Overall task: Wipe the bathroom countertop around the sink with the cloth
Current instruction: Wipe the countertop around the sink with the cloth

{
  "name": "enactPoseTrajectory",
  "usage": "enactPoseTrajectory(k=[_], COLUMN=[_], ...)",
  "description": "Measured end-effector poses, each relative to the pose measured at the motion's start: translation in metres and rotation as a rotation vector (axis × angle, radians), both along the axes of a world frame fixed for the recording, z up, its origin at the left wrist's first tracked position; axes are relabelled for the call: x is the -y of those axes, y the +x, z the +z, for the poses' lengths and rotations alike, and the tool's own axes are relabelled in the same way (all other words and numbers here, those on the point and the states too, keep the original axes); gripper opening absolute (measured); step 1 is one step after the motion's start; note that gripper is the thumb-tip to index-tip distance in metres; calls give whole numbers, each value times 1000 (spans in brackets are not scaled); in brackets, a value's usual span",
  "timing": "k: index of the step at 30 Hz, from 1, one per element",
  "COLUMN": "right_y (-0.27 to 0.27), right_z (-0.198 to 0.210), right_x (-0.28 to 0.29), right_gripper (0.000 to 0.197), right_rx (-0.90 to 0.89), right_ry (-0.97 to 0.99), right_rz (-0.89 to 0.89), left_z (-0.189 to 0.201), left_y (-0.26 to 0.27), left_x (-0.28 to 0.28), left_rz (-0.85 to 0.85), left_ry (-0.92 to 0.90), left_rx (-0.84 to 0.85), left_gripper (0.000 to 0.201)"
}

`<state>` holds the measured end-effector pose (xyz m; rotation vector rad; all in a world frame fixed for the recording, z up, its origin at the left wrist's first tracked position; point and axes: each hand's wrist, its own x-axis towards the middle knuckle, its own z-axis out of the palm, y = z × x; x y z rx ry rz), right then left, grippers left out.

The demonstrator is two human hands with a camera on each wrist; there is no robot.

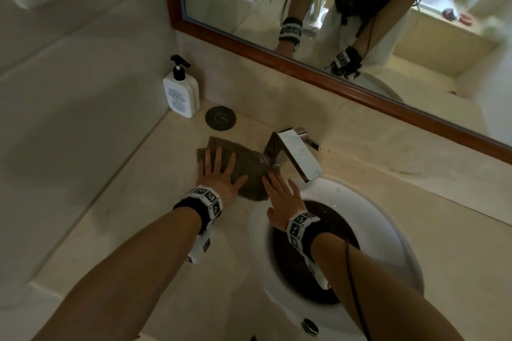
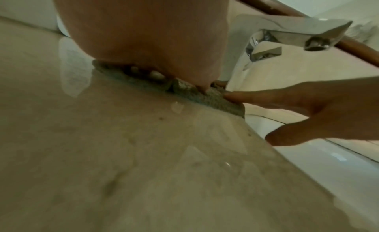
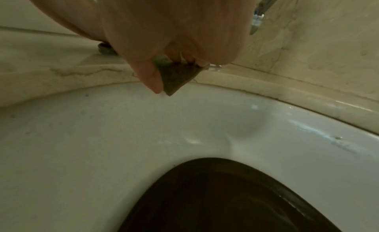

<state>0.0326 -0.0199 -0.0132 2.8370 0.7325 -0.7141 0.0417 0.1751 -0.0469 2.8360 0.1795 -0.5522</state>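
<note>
Two hands are laid on the cloth [image 1: 243, 171]: left hand [image 1: 220, 171] flat, fingers spread; right hand [image 1: 282, 196] flat, fingertips on its near-right corner. Cloth is spread on the table [image 1: 144, 196], left of the faucet [image 1: 293, 152], far-left of the sink [image 1: 388, 224], long axis running far-left to near-right. Left hand is centred on it, so better placed to drive the wipe.

Beige stone countertop [image 1: 133, 202], glossy, faint dark specks and veining. Directly on it: white pump bottle [image 1: 181, 95] in back left corner by the wall; dark round disc [image 1: 220, 117] just right of bottle; brown cloth [image 1: 246, 167] lying flat left of the chrome faucet [image 1: 293, 152]; white sink [image 1: 388, 219] set into the surface, dark bowl centre.
</note>
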Motion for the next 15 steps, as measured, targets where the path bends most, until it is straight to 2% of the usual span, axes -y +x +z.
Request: enactPoseTrajectory(k=[8, 15], right_y=[0, 1], right_z=[-5, -8], right_x=[-1, -4], right_gripper=[85, 85], right_rx=[-15, -16], right_ry=[39, 39], right_rz=[-50, -89], left_z=[-1, 1], left_y=[43, 83], left_x=[-3, 7], left_rz=[-108, -291], left_ry=[-2, 110], left_rx=[-55, 15], left_gripper=[69, 62])
